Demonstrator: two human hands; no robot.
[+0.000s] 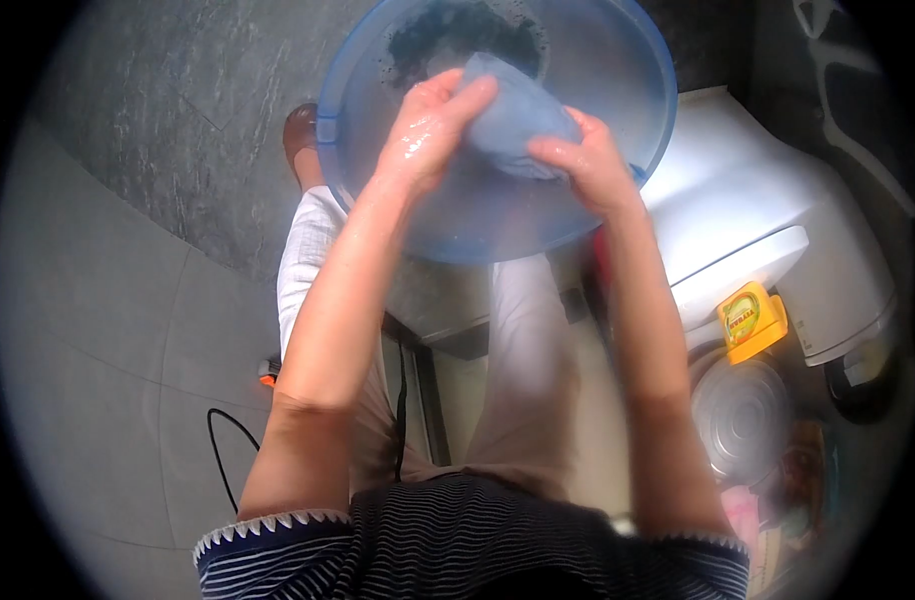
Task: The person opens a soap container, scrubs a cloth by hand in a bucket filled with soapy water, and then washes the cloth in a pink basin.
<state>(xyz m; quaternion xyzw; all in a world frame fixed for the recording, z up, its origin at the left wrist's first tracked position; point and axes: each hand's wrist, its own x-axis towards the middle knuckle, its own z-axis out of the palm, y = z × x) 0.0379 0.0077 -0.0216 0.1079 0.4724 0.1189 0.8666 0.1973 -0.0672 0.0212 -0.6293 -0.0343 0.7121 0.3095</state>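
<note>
A wet light-blue cloth [518, 118] is stretched between my two hands, above a large translucent blue basin [498, 238]. My left hand [433, 125] grips its left end, thumb on top, with wet shine and suds on the back of the hand. At the cloth's right end my right hand [590, 160] pinches it between thumb and fingers. Dark cloth or dark water [463, 40] shows with some foam at the far side of the basin. What lies beneath the held cloth is hidden.
To the right stands a white toilet [748, 190] with a yellow packet [753, 320] on its lid area. A round metal lid [741, 415] and several small items lie below it. A black cable [228, 430] curves over the grey tiled floor [108, 380] at left.
</note>
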